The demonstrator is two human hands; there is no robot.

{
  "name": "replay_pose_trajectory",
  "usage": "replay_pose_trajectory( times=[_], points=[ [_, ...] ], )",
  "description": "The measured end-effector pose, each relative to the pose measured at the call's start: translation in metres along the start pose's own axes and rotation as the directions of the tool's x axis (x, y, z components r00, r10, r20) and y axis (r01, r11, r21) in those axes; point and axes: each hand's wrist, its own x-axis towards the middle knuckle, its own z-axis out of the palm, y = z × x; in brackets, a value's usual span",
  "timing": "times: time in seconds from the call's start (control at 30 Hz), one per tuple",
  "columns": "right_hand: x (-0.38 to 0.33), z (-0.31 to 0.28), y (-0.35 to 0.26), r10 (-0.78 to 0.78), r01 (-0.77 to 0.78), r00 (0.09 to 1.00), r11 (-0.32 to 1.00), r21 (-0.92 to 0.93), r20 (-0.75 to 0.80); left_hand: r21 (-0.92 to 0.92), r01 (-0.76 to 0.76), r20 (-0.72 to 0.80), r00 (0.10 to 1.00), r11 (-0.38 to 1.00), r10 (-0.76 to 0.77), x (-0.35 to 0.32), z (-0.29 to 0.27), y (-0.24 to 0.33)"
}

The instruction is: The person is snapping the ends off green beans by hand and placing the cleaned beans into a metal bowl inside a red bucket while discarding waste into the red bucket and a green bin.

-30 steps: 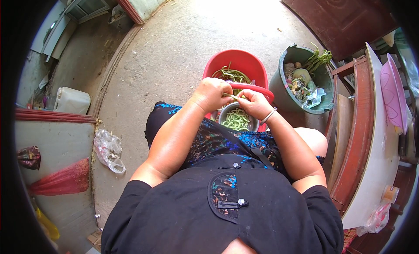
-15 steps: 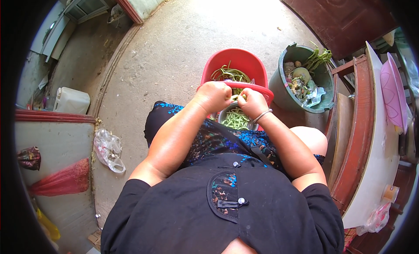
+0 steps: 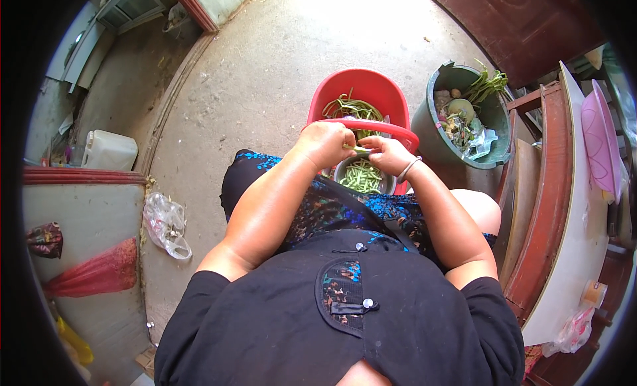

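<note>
My left hand [image 3: 326,144] and my right hand [image 3: 393,156] meet over a bowl, a short length of green bean [image 3: 359,149] pinched between their fingertips. Below them, the metal bowl [image 3: 392,185] holds many short green bean pieces [image 3: 361,177]. Just beyond my hands is a red plastic basket [image 3: 395,97] with its handle [image 3: 391,128] tilted toward me. Long whole green beans [image 3: 352,107] lie inside the basket. A bracelet [image 3: 409,168] circles my right wrist.
To the right stands a green bucket [image 3: 424,114] of vegetable scraps and leafy stalks. A wooden frame [image 3: 547,207] and a pale board [image 3: 574,220] are near my right arm. On the floor at left lie a plastic bag [image 3: 166,227] and, farther off, a white jug [image 3: 109,152].
My right hand has shifted slightly right and down, and its fingers have straightened somewhat. More of the green bean now shows between my hands.
</note>
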Motion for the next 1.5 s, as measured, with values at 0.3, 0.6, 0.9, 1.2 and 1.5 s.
replay_pose_trajectory(
  times=[0.3,0.6,0.9,1.2,1.5],
  points=[
    [-0.006,-0.002,-0.013,-0.041,0.053,0.998,0.971,0.235,-0.056,-0.036,0.108,0.035,0.994,0.993,-0.107,0.001,-0.006,-0.004],
    [-0.008,-0.008,-0.010,-0.004,0.040,0.991,0.962,0.268,-0.133,-0.186,0.158,-0.059,0.983,0.970,-0.172,-0.001,-0.013,-0.014],
    [-0.014,-0.012,-0.021,-0.098,0.134,0.968,0.980,0.146,-0.230,-0.138,0.154,-0.032,0.987,0.978,-0.160,-0.002,-0.020,-0.007],
    [-0.024,-0.013,-0.037,-0.333,0.307,0.873,0.943,-0.128,-0.357,-0.105,0.141,-0.009,0.990,0.985,-0.142,-0.001,-0.018,0.000],
    [-0.015,0.009,-0.018,-0.223,0.275,0.916,0.955,0.116,-0.334,-0.069,-0.001,-0.239,0.971,0.998,-0.016,-0.001,-0.012,-0.003]
  ],
)
